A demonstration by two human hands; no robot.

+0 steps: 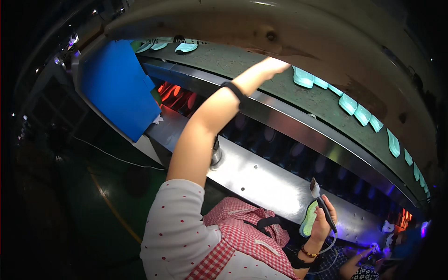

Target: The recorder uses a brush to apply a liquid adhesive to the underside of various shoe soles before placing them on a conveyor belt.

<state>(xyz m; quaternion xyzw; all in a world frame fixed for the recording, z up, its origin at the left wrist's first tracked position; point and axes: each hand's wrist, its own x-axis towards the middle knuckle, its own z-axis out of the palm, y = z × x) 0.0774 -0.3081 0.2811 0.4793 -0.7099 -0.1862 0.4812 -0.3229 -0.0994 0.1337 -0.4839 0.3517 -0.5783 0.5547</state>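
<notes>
My left arm stretches forward over the upper conveyor belt. Only the back part of my left hand shows; its fingers go out of sight under a brown overhead panel, close to a pale turquoise shoe sole. At lower right my right hand is closed around the black handle of a brush, with the bristle end pointing up and away. A yellow-green shoe sole is also in that hand, behind the brush. A thin pale tube or cord hangs by the right wrist.
A shiny metal ledge runs in front of me, carrying a metal cylinder. Beyond it, dark soles lie on a lower level. Several turquoise soles line the upper belt. A blue box-like cover stands left; another person sits at lower right.
</notes>
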